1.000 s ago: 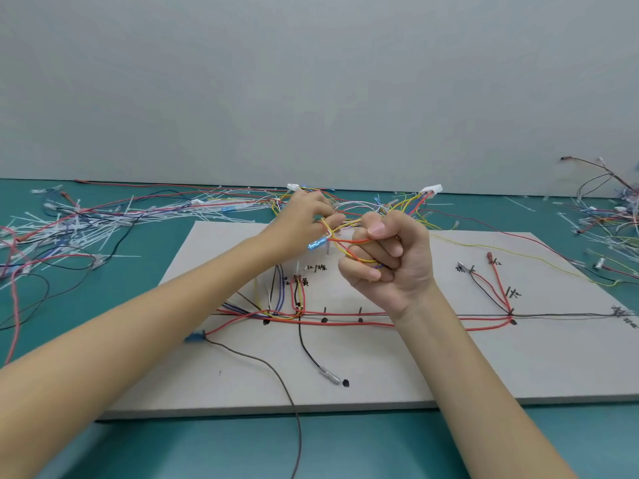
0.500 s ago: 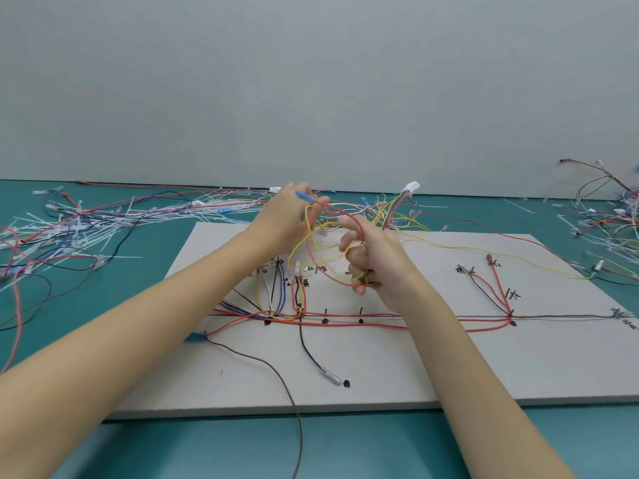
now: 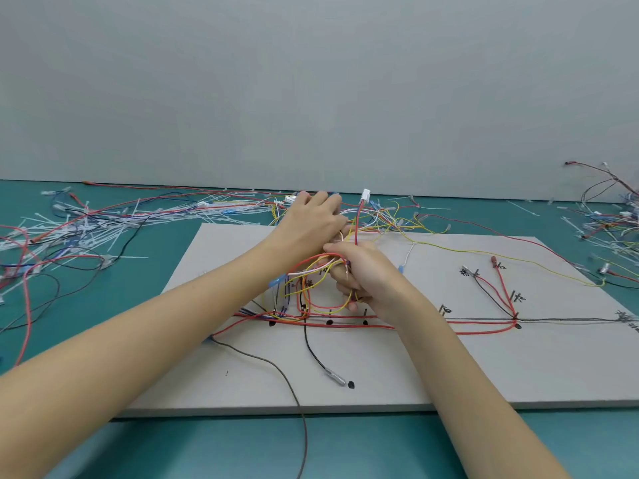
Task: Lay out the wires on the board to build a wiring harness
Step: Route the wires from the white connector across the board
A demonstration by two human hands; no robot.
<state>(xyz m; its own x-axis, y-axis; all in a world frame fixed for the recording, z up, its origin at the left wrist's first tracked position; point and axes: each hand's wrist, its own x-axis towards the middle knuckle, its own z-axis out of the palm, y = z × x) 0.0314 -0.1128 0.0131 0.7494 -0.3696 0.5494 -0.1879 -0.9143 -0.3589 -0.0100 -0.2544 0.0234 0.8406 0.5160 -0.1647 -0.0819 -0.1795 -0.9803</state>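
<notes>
A pale grey board (image 3: 449,368) lies on the teal table, with red, black and yellow wires routed along marked pegs. Above its middle my right hand (image 3: 366,271) grips a loose bundle of red, yellow and white wires (image 3: 311,281) that loops down toward the board. A red wire rises from that grip to a white connector (image 3: 365,194). My left hand (image 3: 311,223) reaches over the board's far edge into the tangle of wires (image 3: 383,216) there, fingers curled down on them; what its fingertips hold is hidden.
White cable ties and coloured wires (image 3: 86,229) are heaped on the table at the left. Another pile of wires (image 3: 615,223) lies at the far right. A black wire with a metal sensor tip (image 3: 337,377) lies on the board's near part. A grey wall stands behind.
My left hand has moved farther away, to the wire tangle at the board's far edge. My right hand has dropped lower with the bundle, whose loops now hang nearer the board.
</notes>
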